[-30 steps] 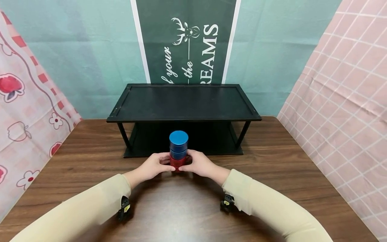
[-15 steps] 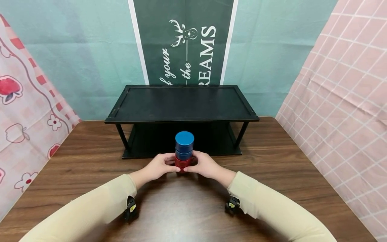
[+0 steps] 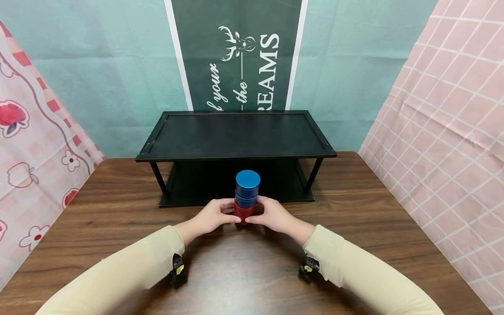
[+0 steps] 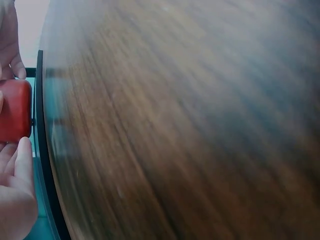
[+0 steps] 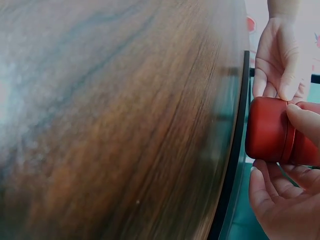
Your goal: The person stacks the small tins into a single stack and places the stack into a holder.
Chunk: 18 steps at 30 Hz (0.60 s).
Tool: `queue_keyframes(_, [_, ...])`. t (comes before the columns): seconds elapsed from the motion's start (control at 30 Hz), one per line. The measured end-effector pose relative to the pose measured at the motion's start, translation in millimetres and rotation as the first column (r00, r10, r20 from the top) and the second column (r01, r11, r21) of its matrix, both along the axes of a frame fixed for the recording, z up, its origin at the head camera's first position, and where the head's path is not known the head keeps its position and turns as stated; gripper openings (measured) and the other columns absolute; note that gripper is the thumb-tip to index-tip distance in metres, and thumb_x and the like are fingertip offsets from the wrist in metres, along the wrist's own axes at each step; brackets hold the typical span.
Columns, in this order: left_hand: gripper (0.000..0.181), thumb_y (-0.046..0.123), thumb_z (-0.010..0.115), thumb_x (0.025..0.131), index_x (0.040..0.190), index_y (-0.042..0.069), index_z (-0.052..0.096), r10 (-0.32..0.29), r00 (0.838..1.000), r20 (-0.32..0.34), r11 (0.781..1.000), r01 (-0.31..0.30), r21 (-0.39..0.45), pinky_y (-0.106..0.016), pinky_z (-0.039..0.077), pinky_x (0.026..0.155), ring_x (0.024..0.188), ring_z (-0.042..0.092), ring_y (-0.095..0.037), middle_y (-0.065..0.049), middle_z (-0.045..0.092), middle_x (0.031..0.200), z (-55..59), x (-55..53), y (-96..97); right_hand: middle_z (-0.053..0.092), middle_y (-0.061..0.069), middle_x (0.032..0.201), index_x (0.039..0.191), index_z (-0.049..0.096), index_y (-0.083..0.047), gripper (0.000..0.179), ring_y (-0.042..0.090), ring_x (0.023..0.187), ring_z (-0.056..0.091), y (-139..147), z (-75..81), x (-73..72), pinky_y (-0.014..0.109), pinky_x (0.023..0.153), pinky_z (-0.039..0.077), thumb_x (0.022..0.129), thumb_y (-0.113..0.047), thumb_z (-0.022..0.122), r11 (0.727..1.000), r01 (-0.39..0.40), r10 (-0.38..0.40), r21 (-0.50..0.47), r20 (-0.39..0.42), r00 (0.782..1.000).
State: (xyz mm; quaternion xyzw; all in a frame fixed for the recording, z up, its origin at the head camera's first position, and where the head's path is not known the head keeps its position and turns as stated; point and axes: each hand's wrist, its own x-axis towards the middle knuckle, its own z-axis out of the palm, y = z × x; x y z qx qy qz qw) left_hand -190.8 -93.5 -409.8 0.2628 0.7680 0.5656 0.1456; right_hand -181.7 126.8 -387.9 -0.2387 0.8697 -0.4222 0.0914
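A blue lidded tin (image 3: 247, 186) stands upright on top of a red tin (image 3: 244, 211), just in front of the black shelf. My left hand (image 3: 216, 215) holds the red tin from the left, its thumb across the near side. From the right, my right hand (image 3: 273, 215) grips the same tin, so the two thumb tips almost meet low at the front. Up close in the right wrist view, the red tin (image 5: 267, 130) shows a rounded base and a seam, with fingers of both hands around it. The left wrist view shows only part of the red tin (image 4: 15, 111).
A black two-tier shelf (image 3: 236, 135) stands at the back of the brown wooden table (image 3: 244, 271), its lower board close behind the tins. Green cloth (image 3: 118, 78) hangs behind; patterned cloth (image 3: 43, 175) and pink checked cloth (image 3: 445, 144) flank the table.
Both hands and the stacked tins have slid steadily to the right along the front of the shelf. Their grip on the red tin stays the same. The head view has shifted slightly.
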Motion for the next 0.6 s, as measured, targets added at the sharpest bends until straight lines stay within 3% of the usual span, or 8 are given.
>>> queue_keyframes(0.23, [0.052, 0.011, 0.070, 0.084, 0.130, -0.005, 0.050, 0.001, 1.000, -0.010, 1.000, -0.001, 0.005, -0.038, 0.045, 0.094, 0.115, 0.054, -0.029, -0.019, 0.054, 0.128, 2.1, -0.3, 5.5, 0.062, 0.009, 0.115, 0.122, 0.055, -0.005, 0.048, 0.022, 0.100, 0.061, 6, 3.8, 1.6, 0.038, 0.087, 0.050, 0.081, -0.021, 0.074, 1.000, 0.007, -0.007, -0.005, -0.006, 1.000])
queue_keyframes(0.6, [0.053, 0.009, 0.070, 0.083, 0.129, -0.006, 0.049, 0.022, 1.000, 0.006, 0.999, -0.022, 0.049, -0.041, 0.044, 0.095, 0.115, 0.054, -0.030, -0.020, 0.055, 0.127, 15.1, 1.8, 12.3, 0.062, 0.009, 0.113, 0.122, 0.055, -0.004, 0.048, 0.020, 0.096, 0.062, 12, 13.9, 3.3, 0.036, 0.083, 0.051, 0.081, -0.022, 0.074, 0.999, 0.019, -0.019, -0.040, 0.000, 1.000])
